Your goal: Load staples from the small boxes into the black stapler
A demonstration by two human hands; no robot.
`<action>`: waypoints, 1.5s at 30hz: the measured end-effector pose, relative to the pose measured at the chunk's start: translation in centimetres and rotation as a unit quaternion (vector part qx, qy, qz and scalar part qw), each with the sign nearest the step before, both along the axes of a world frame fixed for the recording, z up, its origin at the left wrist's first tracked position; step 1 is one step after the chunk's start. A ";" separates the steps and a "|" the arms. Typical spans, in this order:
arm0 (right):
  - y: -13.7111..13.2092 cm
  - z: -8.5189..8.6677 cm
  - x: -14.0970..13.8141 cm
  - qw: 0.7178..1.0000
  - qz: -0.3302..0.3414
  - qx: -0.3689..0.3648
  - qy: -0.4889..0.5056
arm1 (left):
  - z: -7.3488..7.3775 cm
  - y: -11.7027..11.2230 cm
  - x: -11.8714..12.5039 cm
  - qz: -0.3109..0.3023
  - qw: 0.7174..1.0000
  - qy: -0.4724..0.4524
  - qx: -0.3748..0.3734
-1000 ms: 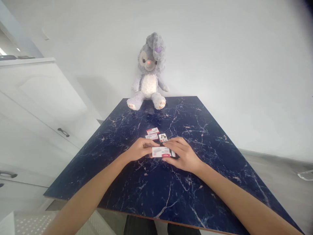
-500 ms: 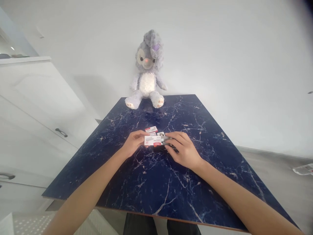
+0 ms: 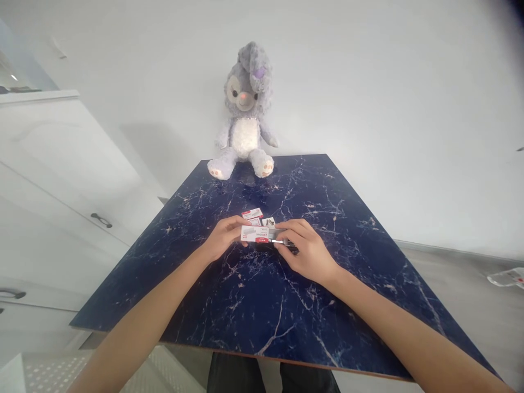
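Note:
My left hand (image 3: 223,237) grips the left end of a small white and red staple box (image 3: 254,234) between thumb and fingers, printed face up. At the box's right end a grey metallic piece (image 3: 279,234), apparently staples, sticks out. My right hand (image 3: 305,248) pinches this piece, its fingers partly hiding it. Just beyond the held box lie another white and red box (image 3: 252,213) and a small white item with a dark picture (image 3: 268,222). Both hands are over the middle of the dark blue marbled table (image 3: 262,305).
A grey plush toy (image 3: 245,131) sits against the wall at the table's far edge. To the left stands a white cabinet (image 3: 49,191) with dark handles. A clear plastic object (image 3: 506,278) lies on the floor at right.
My view has shifted slightly. My right thumb and fingers have moved a little on the grey piece, and a bright strip now shows at the box's right end. Both hands keep their hold.

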State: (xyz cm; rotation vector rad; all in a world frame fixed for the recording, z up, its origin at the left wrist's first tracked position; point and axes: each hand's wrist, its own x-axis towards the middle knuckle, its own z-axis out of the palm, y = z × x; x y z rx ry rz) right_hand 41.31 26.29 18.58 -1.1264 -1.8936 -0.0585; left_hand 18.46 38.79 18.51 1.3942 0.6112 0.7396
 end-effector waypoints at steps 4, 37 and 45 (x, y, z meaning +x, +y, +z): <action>-0.2 -0.1 -0.1 0.998 0.000 -0.004 0.056 | 0.2 -0.1 0.0 -0.010 1.000 0.018 0.004; 0.0 0.0 0.4 0.999 -0.045 0.015 -0.010 | -0.5 -0.2 0.2 -0.009 0.999 0.031 0.020; 0.0 0.8 0.6 0.994 -0.094 0.019 -0.057 | -0.8 0.0 0.3 -0.001 0.999 0.028 0.016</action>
